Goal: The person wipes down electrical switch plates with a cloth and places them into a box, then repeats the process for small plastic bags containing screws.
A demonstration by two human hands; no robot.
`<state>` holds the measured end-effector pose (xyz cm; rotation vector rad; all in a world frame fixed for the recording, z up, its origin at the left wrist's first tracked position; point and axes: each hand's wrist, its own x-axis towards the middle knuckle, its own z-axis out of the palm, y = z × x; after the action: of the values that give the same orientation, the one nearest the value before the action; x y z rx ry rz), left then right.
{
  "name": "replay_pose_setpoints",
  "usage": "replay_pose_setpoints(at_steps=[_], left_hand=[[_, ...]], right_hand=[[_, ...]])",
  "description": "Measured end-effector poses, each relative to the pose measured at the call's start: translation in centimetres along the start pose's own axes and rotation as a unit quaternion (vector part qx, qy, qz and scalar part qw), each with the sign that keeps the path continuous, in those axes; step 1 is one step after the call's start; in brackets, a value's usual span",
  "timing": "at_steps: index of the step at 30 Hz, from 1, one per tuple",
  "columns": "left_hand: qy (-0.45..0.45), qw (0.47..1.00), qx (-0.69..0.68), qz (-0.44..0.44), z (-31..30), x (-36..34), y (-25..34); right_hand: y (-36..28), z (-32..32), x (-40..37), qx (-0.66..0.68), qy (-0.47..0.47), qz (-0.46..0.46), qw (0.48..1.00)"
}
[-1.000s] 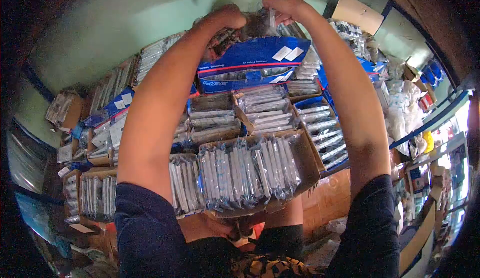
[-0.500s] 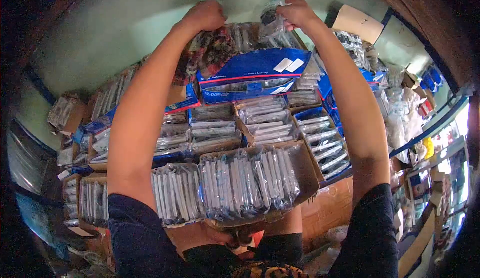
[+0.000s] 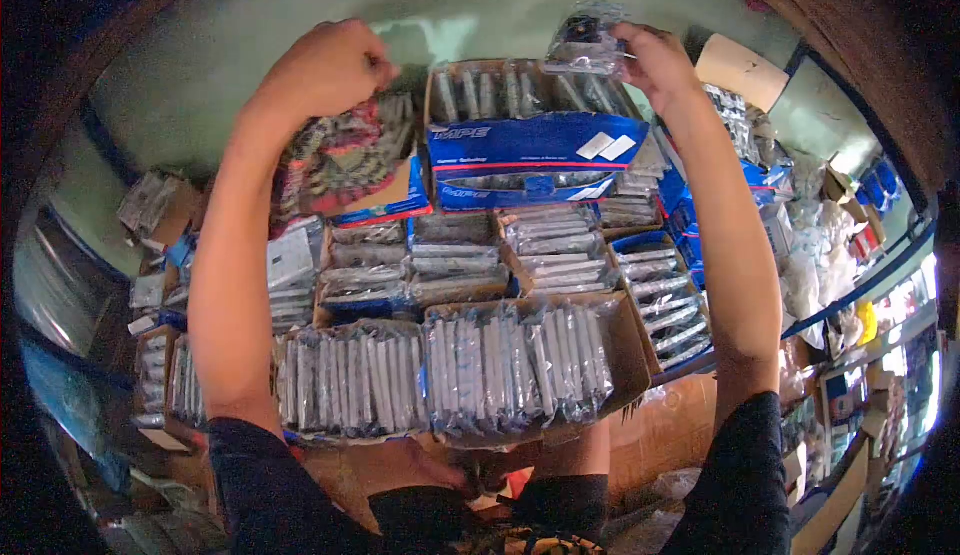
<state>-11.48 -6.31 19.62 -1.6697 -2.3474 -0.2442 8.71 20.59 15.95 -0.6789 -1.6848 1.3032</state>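
My left hand (image 3: 330,67) is raised at the upper left, fingers curled closed on a patterned cloth (image 3: 340,160) in dark, pale and red tones. The cloth hangs below the hand, over the boxes on that side. At the upper right my right hand (image 3: 655,60) pinches a clear plastic packet (image 3: 585,43) with something dark inside; what exactly it is, I cannot make out. The packet is above the back edge of a blue MPE box (image 3: 535,140), which holds several upright clear-wrapped packets (image 3: 485,93).
Nearer me, open cardboard boxes hold rows of thin plastic-wrapped packets (image 3: 520,360). Another box of wrapped packets (image 3: 655,295) stands at the right. A pale green wall (image 3: 480,10) rises behind. Clear plastic bags (image 3: 820,240) are heaped at the far right.
My left hand has moved left with the cloth, uncovering the blue box's left end. My right hand has shifted right and slightly down, carrying the packet.
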Motion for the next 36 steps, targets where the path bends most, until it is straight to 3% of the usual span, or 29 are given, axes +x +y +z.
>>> replay_pose_setpoints(at_steps=[1,3,5,7,8,11,13,16,18,22,25,28,29,31,33,35,36], left_hand=[[-0.002,1.0,0.001,-0.006,0.3,-0.3,0.0],[0.121,0.988,-0.074,0.062,1.4,-0.6,0.2],[0.105,0.985,-0.106,0.083,1.5,-0.3,0.7],[0.193,0.967,-0.13,0.104,2.3,0.2,1.2],[0.192,0.967,-0.132,0.106,2.7,0.5,1.6],[0.212,0.955,-0.176,0.11,4.2,2.9,2.5],[0.259,0.945,-0.131,0.153,7.4,6.6,2.1],[0.203,0.961,-0.138,0.132,9.1,9.2,5.7],[0.062,0.992,-0.102,0.043,10.8,12.9,7.6],[0.023,0.999,-0.024,0.023,13.1,15.0,11.6],[-0.053,0.998,0.016,-0.04,15.2,17.4,10.3],[-0.111,0.993,0.038,0.022,15.6,19.1,9.5],[-0.193,0.973,0.06,0.113,15.3,19.6,8.9],[-0.274,0.937,0.082,0.2,13.7,18.9,8.5],[-0.071,0.996,-0.048,0.024,12.2,17.6,7.6],[-0.037,0.981,-0.063,0.182,11.1,19.2,4.2],[-0.031,0.99,-0.034,0.132,9.7,18.4,4.9]], right_hand=[[0.0,0.2,-0.1,0.008,-0.013,0.009,1.0],[0.1,1.1,-0.4,0.024,-0.037,0.015,0.999],[-0.1,2.1,-0.9,0.052,-0.077,0.023,0.995],[-0.7,3.1,-1.4,0.064,-0.079,0.037,0.994],[-1.0,3.5,-1.6,0.076,-0.081,0.048,0.993],[-1.1,4.0,-1.8,0.094,-0.06,0.024,0.993],[-1.1,3.8,-2.2,0.077,-0.013,0.016,0.997],[-1.2,2.3,-2.8,0.057,0.053,0.001,0.997],[-1.0,0.4,-3.2,0.036,0.071,0.009,0.997],[-1.5,-3.5,-4.6,-0.021,0.076,0.056,0.995],[-1.6,-5.1,-5.4,-0.061,0.054,0.052,0.995],[-1.4,-5.6,-6.5,-0.044,0.04,0.029,0.998],[-1.2,-5.8,-6.6,-0.027,0.038,0.02,0.999],[0.0,-6.8,-5.1,-0.035,0.016,0.011,0.999],[0.2,-7.3,-4.9,-0.049,-0.027,0.018,0.998],[0.3,-7.4,-4.8,-0.02,-0.019,0.007,1.0],[0.3,-7.6,-4.5,-0.011,-0.035,0.021,0.999]])
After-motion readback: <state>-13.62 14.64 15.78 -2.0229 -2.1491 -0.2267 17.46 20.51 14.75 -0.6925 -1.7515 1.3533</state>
